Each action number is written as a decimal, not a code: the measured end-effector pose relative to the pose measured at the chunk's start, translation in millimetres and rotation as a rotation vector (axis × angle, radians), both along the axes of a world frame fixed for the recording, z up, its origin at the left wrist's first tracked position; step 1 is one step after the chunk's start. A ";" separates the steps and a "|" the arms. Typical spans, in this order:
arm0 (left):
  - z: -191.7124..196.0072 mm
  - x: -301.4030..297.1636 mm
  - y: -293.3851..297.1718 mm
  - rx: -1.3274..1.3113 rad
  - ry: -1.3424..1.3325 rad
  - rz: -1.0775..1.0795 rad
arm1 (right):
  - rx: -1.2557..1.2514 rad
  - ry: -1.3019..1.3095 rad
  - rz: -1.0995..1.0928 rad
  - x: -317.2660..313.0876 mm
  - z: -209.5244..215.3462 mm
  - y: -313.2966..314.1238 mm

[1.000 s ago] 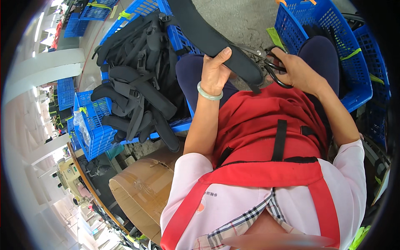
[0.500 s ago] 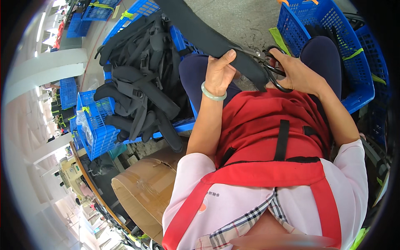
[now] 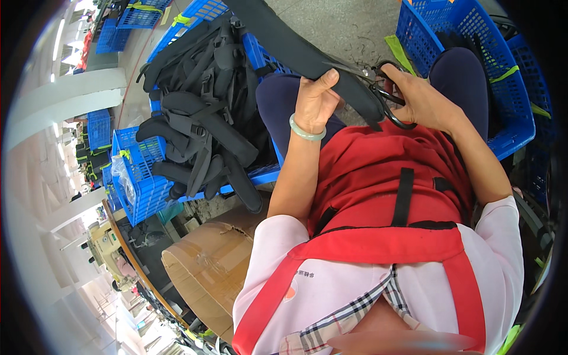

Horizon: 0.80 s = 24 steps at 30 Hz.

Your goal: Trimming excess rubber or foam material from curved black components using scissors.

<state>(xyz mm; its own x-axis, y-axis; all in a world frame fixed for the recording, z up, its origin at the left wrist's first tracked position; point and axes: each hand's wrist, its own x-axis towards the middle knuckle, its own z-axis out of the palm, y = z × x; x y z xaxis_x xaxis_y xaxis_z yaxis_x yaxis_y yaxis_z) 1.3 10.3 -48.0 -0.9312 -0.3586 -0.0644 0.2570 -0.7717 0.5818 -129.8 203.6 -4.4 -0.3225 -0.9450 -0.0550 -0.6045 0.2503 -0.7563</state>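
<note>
My left hand [image 3: 315, 102] clamped the black strap [image 3: 307, 56]; right hand [image 3: 421, 102], at 3 o'clock, gripped scissors [image 3: 378, 89]. Best kept strap taut, blades close to edge.

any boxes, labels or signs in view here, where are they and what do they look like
Cardboard box: lower left beside the person, brown, rounded corner, clear tape across its top.
Small printed mark: on the white shirt near the red apron strap, tiny dark characters with an orange patch below.
No signs or screens visible.

A long black padded strap [image 3: 307, 56] slants across the lap, black-handled scissors [image 3: 378, 94] at its lower end.
</note>
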 end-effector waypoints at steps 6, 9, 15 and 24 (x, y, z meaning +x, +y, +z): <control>-2.2 -1.3 -1.4 0.040 -0.041 0.013 | 0.058 0.012 -0.027 -0.5 -11.3 -4.1; -3.7 -3.0 -2.1 0.047 -0.037 0.009 | -0.037 0.045 -0.072 1.0 -36.6 -5.4; -0.3 -5.9 0.8 0.042 -0.027 -0.021 | -0.191 -0.160 -0.165 14.5 -54.1 -8.3; -4.7 -8.7 7.9 -0.038 -0.081 -0.010 | -0.164 -0.680 -0.378 3.9 -14.0 0.2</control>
<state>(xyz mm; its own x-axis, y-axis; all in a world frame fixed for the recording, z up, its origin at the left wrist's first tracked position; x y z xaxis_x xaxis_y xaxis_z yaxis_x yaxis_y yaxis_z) -7.5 18.2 -52.7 -0.9272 -0.3528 -0.1258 0.2003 -0.7509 0.6293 -125.9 203.8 -18.3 -0.5686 -0.7913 -0.2246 0.1063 0.2000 -0.9740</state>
